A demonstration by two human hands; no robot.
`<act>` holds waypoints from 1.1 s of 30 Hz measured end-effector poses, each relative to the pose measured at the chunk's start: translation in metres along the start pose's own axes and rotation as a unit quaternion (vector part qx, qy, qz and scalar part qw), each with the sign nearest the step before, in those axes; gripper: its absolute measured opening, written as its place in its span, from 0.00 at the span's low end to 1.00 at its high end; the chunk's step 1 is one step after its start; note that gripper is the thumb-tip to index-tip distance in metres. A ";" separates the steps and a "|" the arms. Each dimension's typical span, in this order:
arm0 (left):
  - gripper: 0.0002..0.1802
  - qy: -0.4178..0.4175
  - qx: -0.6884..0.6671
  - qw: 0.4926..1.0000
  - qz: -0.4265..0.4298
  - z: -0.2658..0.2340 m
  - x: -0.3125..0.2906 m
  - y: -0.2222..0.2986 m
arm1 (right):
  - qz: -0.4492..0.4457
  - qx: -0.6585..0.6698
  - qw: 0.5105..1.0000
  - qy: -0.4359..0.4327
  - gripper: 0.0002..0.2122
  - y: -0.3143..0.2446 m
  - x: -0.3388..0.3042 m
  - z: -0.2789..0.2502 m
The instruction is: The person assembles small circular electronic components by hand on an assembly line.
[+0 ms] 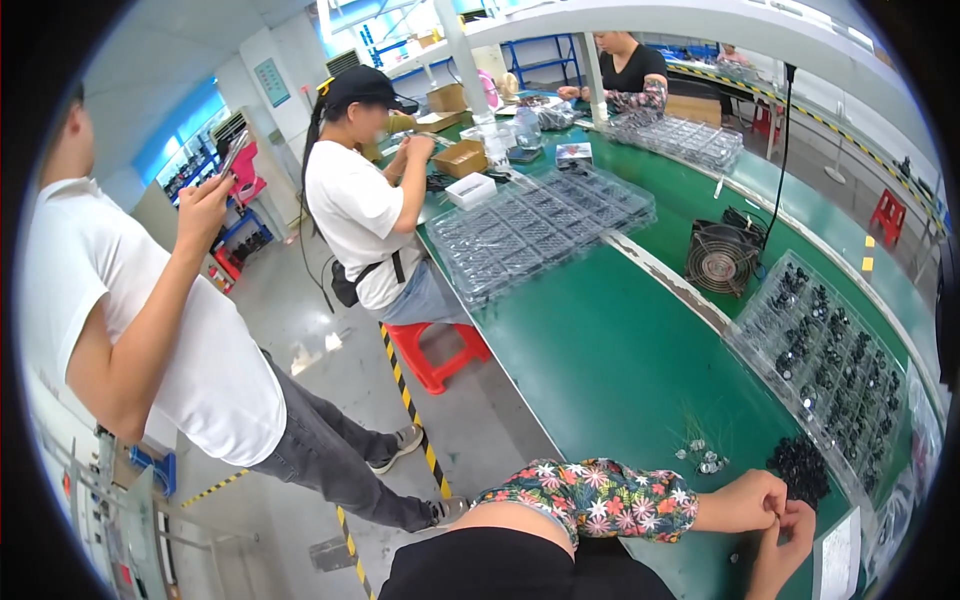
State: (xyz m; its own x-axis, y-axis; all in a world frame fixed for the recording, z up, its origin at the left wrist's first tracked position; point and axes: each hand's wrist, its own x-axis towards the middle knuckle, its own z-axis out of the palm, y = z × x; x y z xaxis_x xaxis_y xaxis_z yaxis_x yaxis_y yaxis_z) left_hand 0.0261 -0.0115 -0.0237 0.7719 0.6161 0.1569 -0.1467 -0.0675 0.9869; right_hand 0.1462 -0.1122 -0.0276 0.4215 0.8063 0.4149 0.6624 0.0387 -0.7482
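Observation:
Over the near right part of the green workbench (560,345), my left hand (752,502) reaches out from a floral sleeve, its fingers pinched. My right hand (786,548) comes up from the lower edge, fingertips pressed together and meeting the left's. Whatever lies between the fingertips is too small to make out. Just beyond them is a pile of small black parts (800,472). A few small clear, shiny pieces (708,460) lie left of that pile. A clear compartment tray (835,360) filled with black parts stands to the far right of my hands.
Ahead sit stacked clear trays (540,225) and a black fan (722,258) with a hanging cable. A white sheet (840,552) lies beside my right hand. A seated co-worker (360,200) handles something farther along; another person (160,320) stands left holding a phone. A third works across the bench.

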 end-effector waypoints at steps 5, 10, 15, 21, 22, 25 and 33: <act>0.01 -0.007 -0.038 0.998 -0.051 -0.001 0.000 -0.003 | 0.010 0.011 1.000 -0.014 0.06 -0.004 0.001 0.002; 0.01 -0.016 -0.057 0.997 -0.047 0.000 0.001 -0.007 | 0.002 0.010 1.000 -0.021 0.07 -0.011 0.003 0.002; 0.02 -0.013 -0.034 0.999 -0.024 0.003 0.003 -0.009 | -0.012 -0.024 1.000 -0.015 0.07 -0.009 0.003 -0.001; 0.08 -0.016 -0.007 1.000 0.018 -0.001 -0.007 -0.004 | 0.018 0.005 1.000 -0.018 0.05 -0.008 -0.001 -0.003; 0.10 -0.024 0.036 0.996 0.075 -0.003 -0.006 -0.003 | 0.013 0.006 1.000 -0.020 0.04 -0.010 0.000 -0.005; 0.12 -0.044 0.035 0.993 0.108 -0.003 0.000 -0.006 | 0.068 0.062 0.996 -0.007 0.01 -0.007 -0.005 -0.016; 0.13 -0.054 0.092 0.992 -0.071 -0.036 -0.003 0.020 | -0.072 -0.071 0.995 -0.018 0.09 -0.027 0.014 -0.005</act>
State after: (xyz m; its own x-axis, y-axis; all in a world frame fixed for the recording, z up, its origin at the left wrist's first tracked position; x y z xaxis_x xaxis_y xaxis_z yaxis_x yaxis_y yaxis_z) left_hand -0.0010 0.0135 -0.0059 0.8401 0.5423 0.0096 0.0752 -0.1339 0.9881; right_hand 0.1374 -0.1045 0.0005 0.2947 0.8195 0.4914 0.7963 0.0737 -0.6004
